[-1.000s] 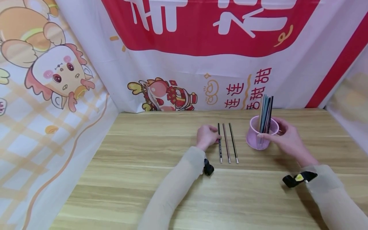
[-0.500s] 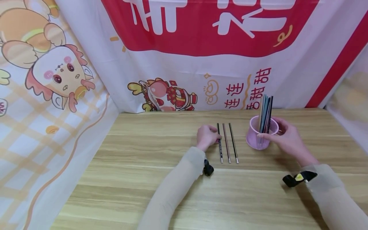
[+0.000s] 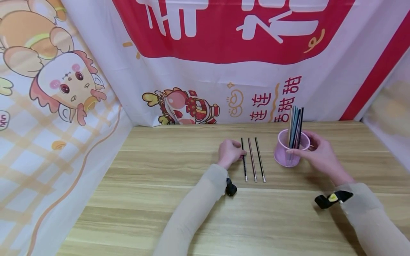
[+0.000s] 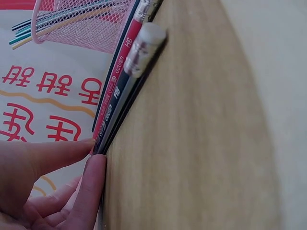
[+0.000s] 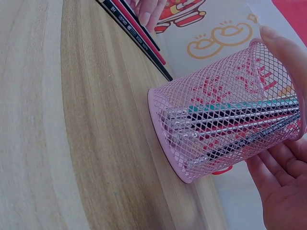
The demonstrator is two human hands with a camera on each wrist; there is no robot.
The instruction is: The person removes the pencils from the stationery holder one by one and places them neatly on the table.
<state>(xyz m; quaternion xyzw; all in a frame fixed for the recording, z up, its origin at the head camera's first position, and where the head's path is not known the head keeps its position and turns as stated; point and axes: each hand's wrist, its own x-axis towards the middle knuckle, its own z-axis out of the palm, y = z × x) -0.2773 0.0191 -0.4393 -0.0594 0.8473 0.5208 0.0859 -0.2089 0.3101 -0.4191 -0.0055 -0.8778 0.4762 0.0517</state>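
Note:
Three pencils lie side by side on the wooden table in the head view. My left hand (image 3: pixel 230 153) pinches the leftmost one, a black pencil (image 3: pixel 245 168), between thumb and index finger. In the left wrist view its white eraser end (image 4: pixel 152 34) points away from the fingers. Beside it are a red pencil (image 3: pixel 252 160) and another black pencil (image 3: pixel 260 160). My right hand (image 3: pixel 323 156) holds a pink mesh pencil cup (image 3: pixel 283 155) near its rim, thumb on the near side. Several pencils (image 3: pixel 296 124) stand in the cup, eraser ends down, as the right wrist view shows.
A white and red printed cloth (image 3: pixel 198 74) hangs behind the table (image 3: pixel 153 170). Another cloth with cartoon figures (image 3: pixel 68 81) covers the left side. Black straps with small devices sit on both wrists.
The leftmost black pencil has shifted very slightly left under my left hand, widening its gap to the red one. My right hand and the cup stay in place.

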